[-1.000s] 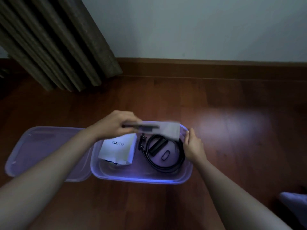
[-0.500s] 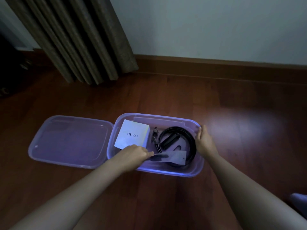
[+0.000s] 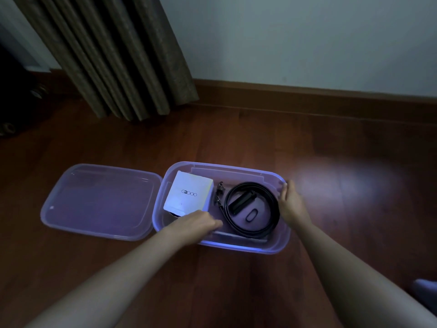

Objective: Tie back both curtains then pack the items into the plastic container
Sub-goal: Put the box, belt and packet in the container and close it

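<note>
Down on the dark wooden floor [image 3: 331, 233], the translucent purple plastic container [image 3: 236, 247] sits open, its matching lid [image 3: 101, 202] lying flat just beside it on the left. Inside are a white square box [image 3: 189, 192] and a coiled black belt [image 3: 274, 204] ringing a black rectangular bar [image 3: 241, 202]. The left hand [image 3: 198, 221] reaches in at the near wall, fingers stretched out, gripping nothing. The right hand [image 3: 292, 204] rests flat-fingered against the right rim. Behind, a brown pleated curtain [image 3: 118, 55] hangs to the floor.
</note>
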